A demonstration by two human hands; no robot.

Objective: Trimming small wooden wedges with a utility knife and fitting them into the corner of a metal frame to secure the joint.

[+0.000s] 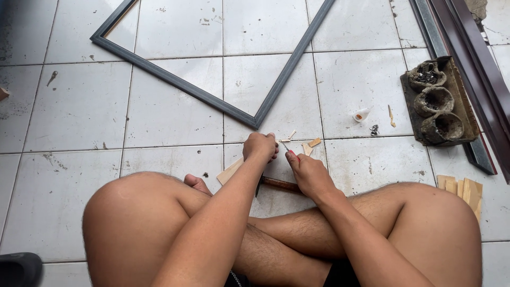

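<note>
I sit cross-legged on a tiled floor. My left hand [260,146] is a closed fist around a small wood piece, which is mostly hidden inside it. My right hand [309,174] grips a small knife [287,149] with a red handle. Its thin blade points at the left fist. Under both hands a hammer [280,184] with a wooden handle lies on the tile. A flat wood strip [229,171] lies beside my left forearm. Small wood offcuts [312,144] rest just beyond my hands.
A grey frame [212,101] lies on the floor ahead, its corner near my left hand. To the right are a small white bottle [362,114], a tray with three crusted pots [438,101], dark metal rails [467,58] and stacked wood pieces [463,189]. A dark shoe [18,269] sits bottom left.
</note>
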